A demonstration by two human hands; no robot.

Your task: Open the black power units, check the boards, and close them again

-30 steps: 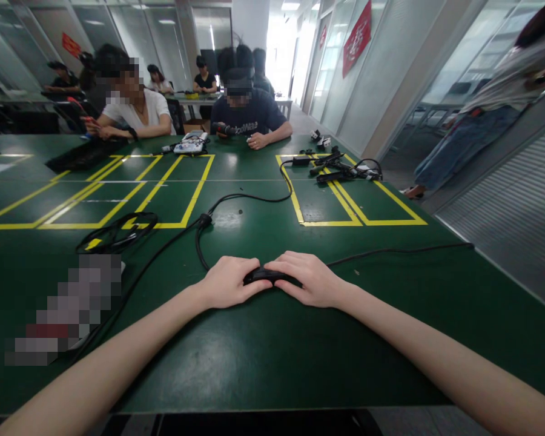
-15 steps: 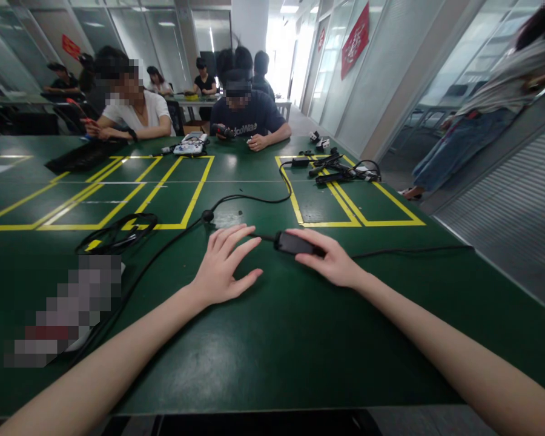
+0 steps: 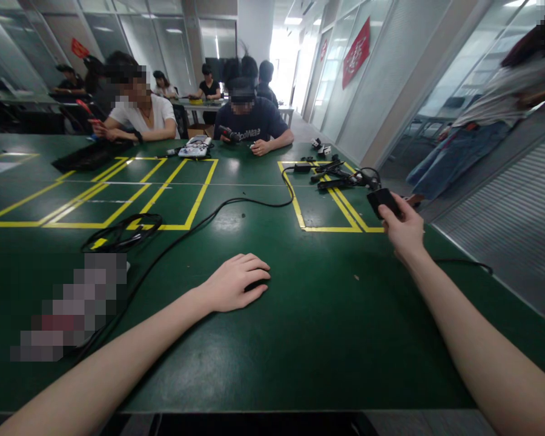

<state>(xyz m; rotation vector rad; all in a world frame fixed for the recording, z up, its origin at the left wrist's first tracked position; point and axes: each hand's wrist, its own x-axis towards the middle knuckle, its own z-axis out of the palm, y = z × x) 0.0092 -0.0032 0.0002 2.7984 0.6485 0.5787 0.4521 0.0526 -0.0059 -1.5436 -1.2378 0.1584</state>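
My right hand (image 3: pixel 406 227) grips a black power adapter (image 3: pixel 384 203), thumb on its near face, raised over the right part of the table. A black cable (image 3: pixel 463 261) runs from behind that wrist towards the table's right edge. My left hand (image 3: pixel 240 281) rests palm down at mid-table, its fingers loosely stretched and slightly bent; a dark gap shows between thumb and fingers, and the palm's underside is hidden. Just beyond the adapter lies a heap of black adapters and cables (image 3: pixel 336 175).
A long black cable (image 3: pixel 218 209) crosses the green table (image 3: pixel 300 339). At left lie a coiled cable (image 3: pixel 122 233) and a blurred-out object (image 3: pixel 79 303). Yellow tape (image 3: pixel 200 197) marks rectangles. Two people sit opposite, and another person (image 3: pixel 485 121) stands at right.
My right hand has carried the adapter up, right and away from me. My left hand has drawn slightly nearer and settled flatter. The dark round piece near the long cable no longer shows.
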